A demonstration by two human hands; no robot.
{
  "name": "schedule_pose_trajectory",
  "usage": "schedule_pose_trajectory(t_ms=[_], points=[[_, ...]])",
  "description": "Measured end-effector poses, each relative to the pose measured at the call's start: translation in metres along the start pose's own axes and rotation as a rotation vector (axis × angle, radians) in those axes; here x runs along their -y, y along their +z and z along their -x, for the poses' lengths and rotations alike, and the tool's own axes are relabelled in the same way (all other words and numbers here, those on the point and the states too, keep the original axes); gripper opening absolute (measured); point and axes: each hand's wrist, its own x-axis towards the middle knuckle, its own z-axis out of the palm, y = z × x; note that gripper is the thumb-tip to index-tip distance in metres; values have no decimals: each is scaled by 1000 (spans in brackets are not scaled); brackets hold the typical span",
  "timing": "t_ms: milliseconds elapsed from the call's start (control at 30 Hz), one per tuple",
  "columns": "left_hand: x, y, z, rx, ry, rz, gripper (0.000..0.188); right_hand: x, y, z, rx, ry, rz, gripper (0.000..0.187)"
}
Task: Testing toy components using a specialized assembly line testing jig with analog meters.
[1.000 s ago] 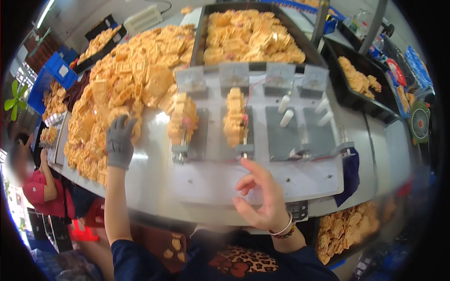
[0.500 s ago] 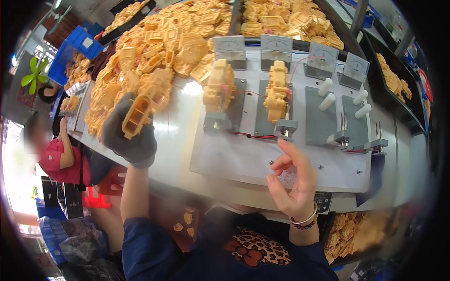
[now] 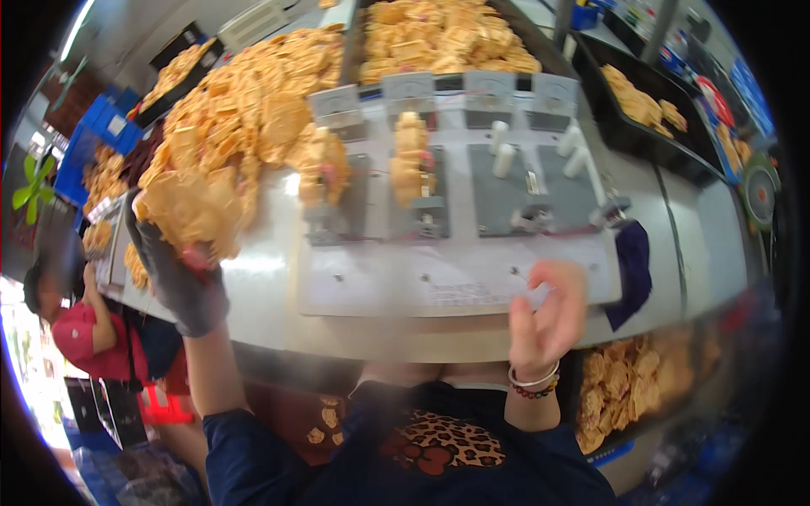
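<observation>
My left hand point(image 3: 181, 282) wears a dark grey glove and grips a yellow-orange moulded plastic part point(image 3: 190, 207) at the left of the table, beside a heap of like parts. The part's broad face is up, with a small pinkish-red patch at its lower edge. Bare and with nothing in it, my right hand point(image 3: 548, 325) hovers over the front right edge of a white test board point(image 3: 380, 291), fingers curled and thumb apart. Two yellow plastic parts, one on the left fixture point(image 3: 323, 169) and one on the second fixture point(image 3: 411, 160), stand upright on the board.
Four-dial row: several needle meters point(image 3: 408, 87) line the board's back. White pegs point(image 3: 504, 160) rise from grey plates at right. A big heap of yellow parts point(image 3: 245, 101) covers the back left. Black trays point(image 3: 650, 135) hold more. A dark cloth point(image 3: 633, 270) hangs at the right; a co-worker point(image 3: 80, 325) sits left.
The whole view has shifted, so the board appears farther left. My left hand has turned the plastic part from its open, hollow side to its broad face. My right hand has moved away from the second fixture.
</observation>
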Motion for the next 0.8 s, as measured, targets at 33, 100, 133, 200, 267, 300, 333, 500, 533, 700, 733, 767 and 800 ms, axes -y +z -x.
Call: schedule_pose_trajectory(t_ms=[33, 100, 133, 200, 267, 300, 333, 500, 533, 700, 733, 767, 800], points=[[-7, -14, -11, 269, -190, 397, 46, -1, -9, -3, -13, 8, 29, 41], [-7, 8, -32, 428, -327, 288, 46, -7, -19, -11, -212, 168, -19, 48], [-3, 26, -43, 595, -356, 214, 45, -11, -22, -15, -212, 170, 0, 48], [21, 91, -60, 474, -417, -100, 45, -21, -25, -21, 31, 252, 7, 54], [32, 150, -82, 740, -544, -262, 46, -23, -19, -27, 101, 269, -51, 54], [45, 161, -92, 843, -518, -344, 42, -20, -16, -29, 186, 275, -130, 55], [58, 183, -104, 1054, -372, -432, 36, -18, -13, -29, 184, 273, -121, 55], [115, 274, -111, 1209, -546, -949, 15, -19, -22, -25, 189, 166, -86, 46], [117, 288, -104, 1207, -663, -1025, 14, -19, -23, -25, 182, 169, -84, 46], [236, 256, -127, 1735, 244, -1221, 23, -13, -17, -28, 208, 114, -125, 43], [235, 259, -120, 1733, 229, -1228, 23, -15, -20, -26, 214, 119, -136, 43], [227, 262, -111, 1723, 630, -1303, 28, -18, -19, -24, 197, 115, -142, 46], [213, 269, -103, 1679, 1049, -1348, 33, -20, -19, -25, 174, 108, -141, 48]])
